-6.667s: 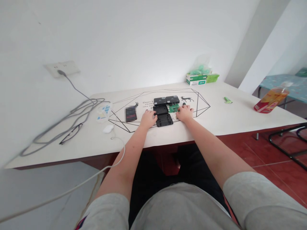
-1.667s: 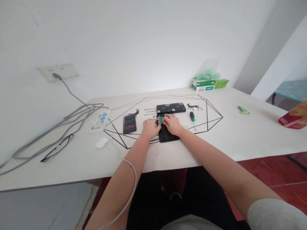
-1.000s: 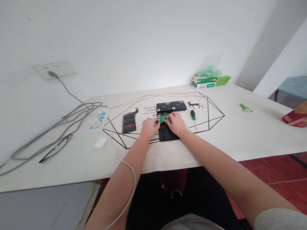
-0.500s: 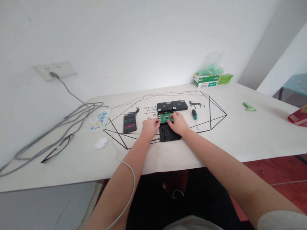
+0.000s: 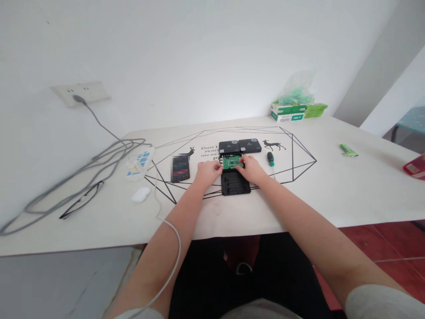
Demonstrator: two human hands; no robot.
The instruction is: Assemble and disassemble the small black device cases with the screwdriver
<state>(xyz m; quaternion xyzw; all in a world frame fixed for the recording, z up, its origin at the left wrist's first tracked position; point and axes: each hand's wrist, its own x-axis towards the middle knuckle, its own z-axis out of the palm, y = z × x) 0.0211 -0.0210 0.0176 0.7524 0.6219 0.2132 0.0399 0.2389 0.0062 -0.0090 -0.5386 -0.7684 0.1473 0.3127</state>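
Note:
A green circuit board [image 5: 231,162] lies level in front of me, between two closed black boxes and an open black cover. My left hand [image 5: 209,172] grips the board's left edge between thumb and fingers. At its right edge, my right hand [image 5: 250,169] holds it the same way. The black plastic cover [image 5: 235,183] lies hollow side up just below the board. Behind the board sit a black box [image 5: 229,146] and, beside it, another black box [image 5: 250,145]. A green-and-black screwdriver [image 5: 270,158] rests right of my right hand.
A phone [image 5: 181,168] lies to the left, with a white earbud case [image 5: 141,194], a plastic organiser [image 5: 138,164], glasses [image 5: 81,200] and a grey cable [image 5: 114,153] beyond. Green boxes [image 5: 288,109] stand by the wall. A green wrapper [image 5: 348,150] is at right.
The camera view has shifted slightly. My right hand has drawn a little to the right along the board, uncovering more of the black cover. Both hands stay at the board's edges.

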